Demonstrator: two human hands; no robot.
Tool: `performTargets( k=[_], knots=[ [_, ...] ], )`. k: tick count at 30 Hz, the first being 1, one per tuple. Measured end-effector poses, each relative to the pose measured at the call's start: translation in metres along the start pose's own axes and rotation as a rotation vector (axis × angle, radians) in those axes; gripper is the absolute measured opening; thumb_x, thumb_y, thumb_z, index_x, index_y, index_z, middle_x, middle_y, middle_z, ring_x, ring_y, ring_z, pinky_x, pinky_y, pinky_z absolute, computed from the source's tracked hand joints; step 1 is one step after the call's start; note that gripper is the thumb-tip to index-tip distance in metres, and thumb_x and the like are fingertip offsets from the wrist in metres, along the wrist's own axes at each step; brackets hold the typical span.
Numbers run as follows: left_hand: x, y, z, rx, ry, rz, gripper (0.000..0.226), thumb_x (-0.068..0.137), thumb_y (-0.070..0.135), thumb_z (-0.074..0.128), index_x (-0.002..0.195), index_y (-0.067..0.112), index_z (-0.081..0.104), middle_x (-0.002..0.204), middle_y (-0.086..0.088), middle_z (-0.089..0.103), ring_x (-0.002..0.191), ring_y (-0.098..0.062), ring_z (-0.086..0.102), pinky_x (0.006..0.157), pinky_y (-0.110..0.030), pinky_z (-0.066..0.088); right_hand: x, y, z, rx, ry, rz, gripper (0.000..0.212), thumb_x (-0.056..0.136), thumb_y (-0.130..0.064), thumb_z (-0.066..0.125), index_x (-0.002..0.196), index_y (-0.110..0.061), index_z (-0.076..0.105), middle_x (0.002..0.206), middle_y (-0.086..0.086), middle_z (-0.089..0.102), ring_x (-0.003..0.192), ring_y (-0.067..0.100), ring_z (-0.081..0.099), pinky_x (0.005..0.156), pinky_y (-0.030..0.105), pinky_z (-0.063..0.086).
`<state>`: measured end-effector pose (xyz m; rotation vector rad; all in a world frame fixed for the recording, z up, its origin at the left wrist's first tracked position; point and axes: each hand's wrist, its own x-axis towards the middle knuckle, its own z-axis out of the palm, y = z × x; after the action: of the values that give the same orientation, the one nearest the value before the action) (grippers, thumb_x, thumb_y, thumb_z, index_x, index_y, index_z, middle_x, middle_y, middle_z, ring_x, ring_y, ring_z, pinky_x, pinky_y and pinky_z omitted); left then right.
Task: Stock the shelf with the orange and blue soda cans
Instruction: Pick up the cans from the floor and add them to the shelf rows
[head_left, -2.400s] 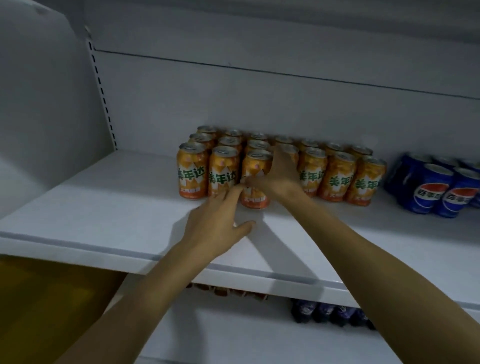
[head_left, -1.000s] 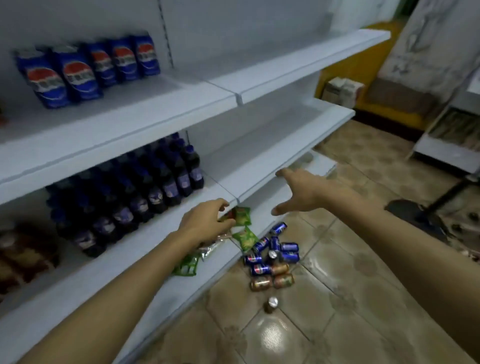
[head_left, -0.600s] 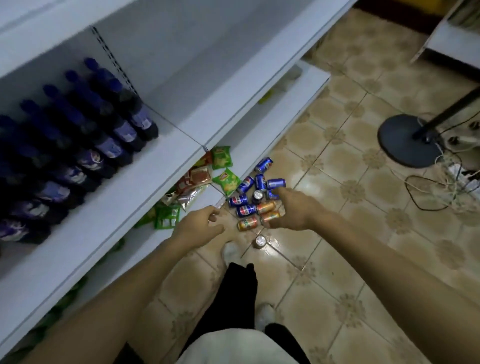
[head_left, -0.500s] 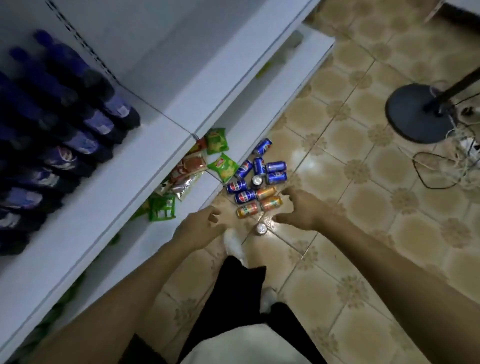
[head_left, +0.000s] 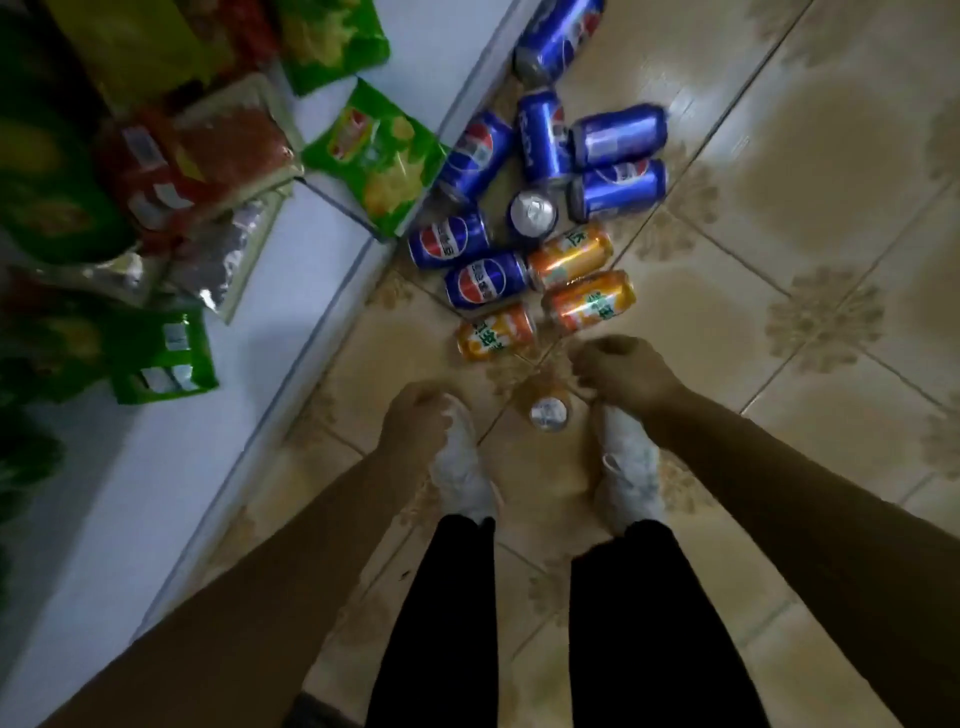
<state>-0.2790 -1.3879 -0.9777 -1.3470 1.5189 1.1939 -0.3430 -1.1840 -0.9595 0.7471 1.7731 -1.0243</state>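
Three orange soda cans lie on their sides on the tiled floor, the nearest orange can (head_left: 496, 332) just ahead of my hands. A fourth orange can (head_left: 548, 413) stands upright between my shoes. Several blue soda cans (head_left: 485, 280) lie in a heap behind them, beside the bottom shelf (head_left: 260, 291). My right hand (head_left: 618, 374) hovers with curled fingers right beside the upright can, not wrapped round it. My left hand (head_left: 415, 421) hangs loosely curled above my left shoe and holds nothing.
Green snack bags (head_left: 376, 156) and red packets (head_left: 208, 150) lie on the white bottom shelf at the left. My white shoes (head_left: 462, 457) and black trouser legs fill the lower middle. An upright can with a silver top (head_left: 532, 213) stands among the blue ones.
My view swung from the orange cans on the upper shelf down to the floor heap. Both hands dropped close to the cans, and my right hand's fingers curled in beside the upright orange can.
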Motion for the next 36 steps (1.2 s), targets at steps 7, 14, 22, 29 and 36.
performTargets(
  k=[7,14,22,29,36],
  knots=[
    [0.167,-0.003,0.063,-0.331,0.015,-0.204,0.063,0.081,0.062,0.058,0.117,0.011,0.06,0.104,-0.009,0.063,0.093,-0.027,0.062,0.086,-0.045,0.054,0.162,0.036,0.088,-0.022,-0.115,-0.087,0.032,0.092,-0.017,0.054,0.121,-0.005,0.054,0.111,0.011,0.063,0.098,0.024,0.062,0.081,0.036,0.054],
    [0.166,0.013,0.082,-0.573,0.034,-0.241,0.045,0.084,0.035,0.07,0.113,0.005,0.055,0.097,-0.012,0.06,0.083,-0.023,0.06,0.068,-0.039,0.056,0.157,0.043,0.087,0.192,-0.072,0.044,0.032,0.09,-0.021,0.06,0.118,-0.008,0.051,0.106,0.004,0.063,0.091,0.016,0.062,0.072,0.027,0.052],
    [-0.031,0.057,0.022,-0.281,0.085,0.204,0.036,0.079,0.017,0.075,0.11,0.015,0.057,0.115,-0.013,0.061,0.092,-0.024,0.065,0.066,-0.037,0.06,-0.034,-0.016,-0.001,0.145,-0.113,-0.054,0.03,0.086,-0.022,0.067,0.094,0.006,0.064,0.072,0.006,0.061,0.071,0.019,0.057,0.059,0.023,0.042],
    [-0.3,0.123,-0.06,0.289,-0.133,0.65,0.047,0.075,0.017,0.08,0.118,0.021,0.061,0.119,0.004,0.06,0.108,-0.013,0.059,0.092,-0.036,0.052,-0.257,-0.106,-0.072,-0.185,-0.176,-0.456,0.073,0.073,-0.034,0.08,0.134,-0.017,0.043,0.116,-0.001,0.057,0.102,0.013,0.056,0.081,0.024,0.047],
    [-0.48,0.107,-0.087,0.099,-0.016,0.789,0.078,0.08,0.035,0.074,0.144,0.035,0.03,0.11,0.012,0.06,0.103,-0.009,0.06,0.089,-0.026,0.049,-0.414,-0.134,-0.095,0.005,-0.266,-0.537,0.068,0.064,-0.023,0.085,0.124,-0.018,0.052,0.115,0.002,0.064,0.104,0.017,0.063,0.091,0.041,0.053]
  ],
)
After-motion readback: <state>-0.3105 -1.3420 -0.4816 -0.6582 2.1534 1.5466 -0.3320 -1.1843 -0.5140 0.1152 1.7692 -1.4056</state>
